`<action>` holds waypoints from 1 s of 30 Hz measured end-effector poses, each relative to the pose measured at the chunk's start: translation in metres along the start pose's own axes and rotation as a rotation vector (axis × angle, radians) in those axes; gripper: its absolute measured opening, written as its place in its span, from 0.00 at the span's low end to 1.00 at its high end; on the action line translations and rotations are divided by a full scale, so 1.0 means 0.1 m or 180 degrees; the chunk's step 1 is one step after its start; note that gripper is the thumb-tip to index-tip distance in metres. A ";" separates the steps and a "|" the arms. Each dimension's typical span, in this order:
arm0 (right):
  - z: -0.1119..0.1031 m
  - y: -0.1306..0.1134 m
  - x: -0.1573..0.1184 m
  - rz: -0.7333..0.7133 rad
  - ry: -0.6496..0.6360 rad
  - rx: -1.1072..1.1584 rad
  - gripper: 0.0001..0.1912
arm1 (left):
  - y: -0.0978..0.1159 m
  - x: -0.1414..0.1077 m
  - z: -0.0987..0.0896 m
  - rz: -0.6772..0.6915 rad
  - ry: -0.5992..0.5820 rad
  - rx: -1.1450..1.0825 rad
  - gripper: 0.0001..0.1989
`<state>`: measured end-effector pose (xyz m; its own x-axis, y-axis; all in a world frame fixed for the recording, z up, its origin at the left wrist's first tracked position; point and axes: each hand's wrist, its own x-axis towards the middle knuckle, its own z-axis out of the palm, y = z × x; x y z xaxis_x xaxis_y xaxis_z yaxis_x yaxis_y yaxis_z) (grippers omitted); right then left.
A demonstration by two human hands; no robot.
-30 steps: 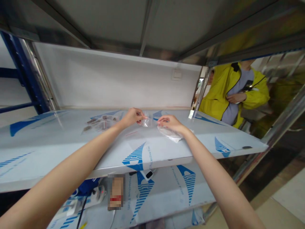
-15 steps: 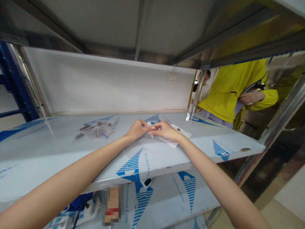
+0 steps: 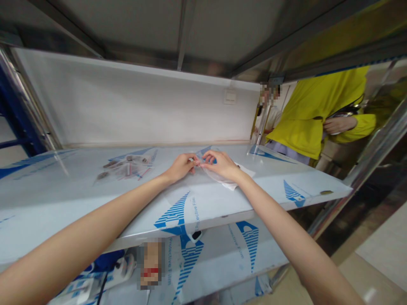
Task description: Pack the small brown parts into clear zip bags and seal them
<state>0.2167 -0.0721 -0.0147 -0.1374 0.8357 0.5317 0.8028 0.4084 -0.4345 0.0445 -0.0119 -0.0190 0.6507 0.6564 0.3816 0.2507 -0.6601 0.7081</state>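
Note:
Over the middle of the shelf, my left hand (image 3: 182, 167) pinches the edge of a small clear plastic bag (image 3: 202, 166) between thumb and fingers. Opposite it, my right hand (image 3: 221, 164) is curled with its thumb and fingertips on the same bag. What the bag contains, if anything, is too small to tell. Beneath and beside my right wrist lies a sheet of white paper (image 3: 247, 173), partly covered by the hand. To the left, several clear zip bags (image 3: 133, 168) with small dark pieces inside lie in a loose pile.
Blue-printed protective film covers the metal shelf (image 3: 79, 203). A second shelf (image 3: 222, 262) sits below, with white and blue items at its left. Low overhead is another shelf's underside (image 3: 133, 34). A person in a yellow jacket (image 3: 302, 118) stands beyond the right post.
My fingers have moved slightly apart, and the clear plastic between them looks less bunched. The view has shifted a little. The bag pile lies as before.

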 end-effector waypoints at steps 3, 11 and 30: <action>-0.01 0.02 0.01 -0.0308 0.0166 -0.0567 0.09 | 0.00 0.00 0.02 0.0143 0.0070 0.0373 0.10; 0.00 0.01 0.00 -0.0634 -0.0200 -0.1012 0.10 | 0.04 0.03 0.00 0.0134 -0.0072 0.1032 0.13; 0.01 0.04 -0.01 -0.0063 -0.0281 -0.0801 0.05 | 0.22 -0.12 0.13 0.0143 -0.0060 0.1737 0.14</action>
<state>0.2200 -0.0706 -0.0174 -0.1957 0.8617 0.4681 0.9169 0.3301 -0.2244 0.0520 -0.0391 -0.0156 0.6807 0.6200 0.3902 0.5547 -0.7842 0.2783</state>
